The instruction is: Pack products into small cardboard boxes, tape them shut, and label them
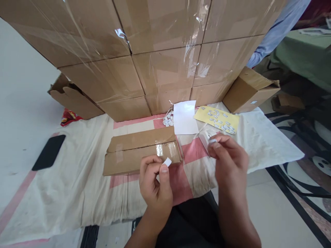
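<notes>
Between thumb and finger, my left hand point(156, 182) pinches a small white paper piece point(167, 162), held just in front of the long taped cardboard box point(139, 151). My right hand point(230, 158) also has its fingertips closed, on another small whitish piece point(212, 141) that is too small to name surely. Behind that hand lies a white object point(206, 137), partly covered by the fingers. A blank white sheet point(184, 117) rests beyond the long box, and a yellow card point(218, 119) with several small white tags lies right of it.
Stacked taped cartons point(165, 69) form a wall at the back. An open carton point(249, 91) stands at the right, another point(76, 101) at the left near a red packet point(69, 117). A black phone point(49, 152) lies far left. Someone's blue sleeve point(278, 34) shows behind the cartons.
</notes>
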